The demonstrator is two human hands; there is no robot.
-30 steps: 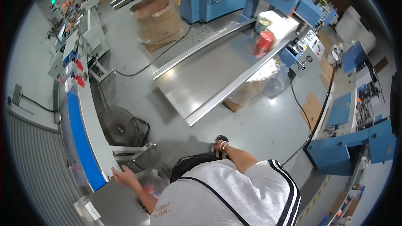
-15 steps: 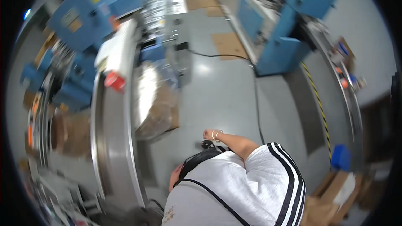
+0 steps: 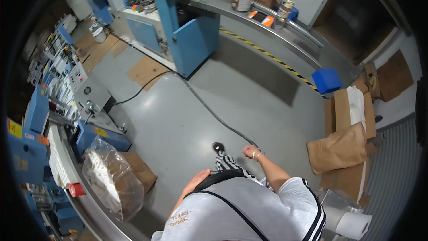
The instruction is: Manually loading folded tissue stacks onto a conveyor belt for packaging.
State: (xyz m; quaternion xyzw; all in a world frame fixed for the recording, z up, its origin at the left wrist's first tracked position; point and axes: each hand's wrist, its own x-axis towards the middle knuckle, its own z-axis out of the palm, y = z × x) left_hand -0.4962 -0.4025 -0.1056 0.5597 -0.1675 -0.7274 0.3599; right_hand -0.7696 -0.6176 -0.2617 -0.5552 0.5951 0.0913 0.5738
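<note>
I stand on a grey floor and look down at my grey shirt with black stripes. My right hand (image 3: pixel 249 151) is held out in front of me at waist height, fingers loosely curled with nothing in them, and thin bangles ring the wrist. My left hand (image 3: pixel 197 181) lies against a black bag (image 3: pixel 223 176) at my waist, with its fingertips hidden by the bag. One shoe (image 3: pixel 218 146) shows on the floor just ahead of the hands.
A black cable (image 3: pixel 209 109) runs across the floor to a blue machine cabinet (image 3: pixel 191 40). At the left a clear plastic bag of white pieces (image 3: pixel 109 176) sits by a cardboard box and a steel conveyor with a red button (image 3: pixel 76 190). Brown paper sacks (image 3: pixel 339 149), a blue box (image 3: pixel 327 80) and a paper roll (image 3: pixel 354 225) lie to the right.
The view has swung round to another part of the floor. My left hand has come off the table edge at the lower left and now lies at my waist. My right hand stays out in front.
</note>
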